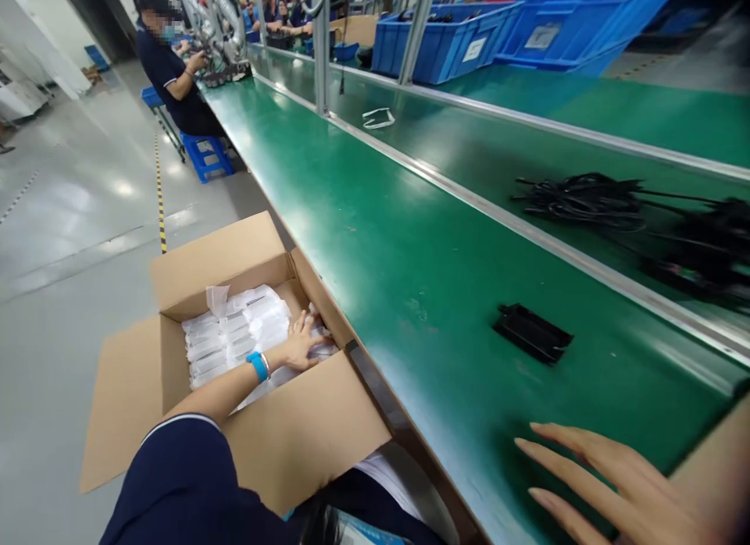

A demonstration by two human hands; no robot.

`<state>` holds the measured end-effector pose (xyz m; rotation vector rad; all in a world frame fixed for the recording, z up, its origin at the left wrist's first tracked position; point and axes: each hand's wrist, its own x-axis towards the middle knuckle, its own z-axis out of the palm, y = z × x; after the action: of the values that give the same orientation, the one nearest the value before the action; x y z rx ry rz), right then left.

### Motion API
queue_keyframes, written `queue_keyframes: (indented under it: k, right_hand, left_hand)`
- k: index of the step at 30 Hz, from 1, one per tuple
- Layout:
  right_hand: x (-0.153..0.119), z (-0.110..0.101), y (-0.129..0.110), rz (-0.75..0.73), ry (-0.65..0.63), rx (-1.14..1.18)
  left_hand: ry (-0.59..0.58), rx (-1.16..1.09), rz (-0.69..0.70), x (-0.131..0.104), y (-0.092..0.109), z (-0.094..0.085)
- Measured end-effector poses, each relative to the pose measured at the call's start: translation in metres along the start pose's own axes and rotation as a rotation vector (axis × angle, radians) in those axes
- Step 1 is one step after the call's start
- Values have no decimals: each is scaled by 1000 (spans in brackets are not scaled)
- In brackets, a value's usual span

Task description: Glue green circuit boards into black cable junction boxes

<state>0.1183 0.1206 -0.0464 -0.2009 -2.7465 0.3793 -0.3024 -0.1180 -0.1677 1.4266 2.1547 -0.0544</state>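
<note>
My left hand (301, 346), with a blue band on its wrist, reaches into an open cardboard box (305, 420). Its fingers are spread over white wrapped packets (234, 338) laid in rows; the fingertips touch those at the box's right side, and I see nothing held. Above the green bench (433, 389) is my right hand (609, 482), fingers apart and slightly bent, with nothing in it. A black plastic housing (533, 333), shaped like a shallow tray, lies on the bench a little beyond that hand.
Black cables (586, 201) lie in a heap behind a metal rail (469, 197). Blue crates (445, 49) stand at the back. A co-worker (176, 76) sits at the bench's far left end, on a blue stool (206, 158). A thin white frame-like piece (378, 119) lies past the rail.
</note>
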Motion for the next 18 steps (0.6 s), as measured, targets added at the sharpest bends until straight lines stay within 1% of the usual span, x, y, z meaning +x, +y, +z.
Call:
queue_keyframes:
  k: [3,7,10,13,15,16,18]
  right_hand:
    - [15,-1,-11,-28,-27,-44]
    - [27,-12,-28,28,-69,-64]
    - [22,-22,-38,101,-113,-32]
    - [10,-30,-44,154,-87,-14]
    - [2,-36,-46,165,-64,-6]
    - [-2,-39,-45,163,-56,-1]
    - [-10,-48,-44,150,-39,2]
  left_hand:
    - [-18,61,-29,3,-2,-3]
    - [57,131,-132,20,-3,-18]
    - [112,142,-223,32,2,-26]
    - [161,140,-288,38,10,-36]
    - [213,139,-317,34,13,-47]
    - [248,138,-331,28,12,-56]
    - [332,135,-361,5,5,-81]
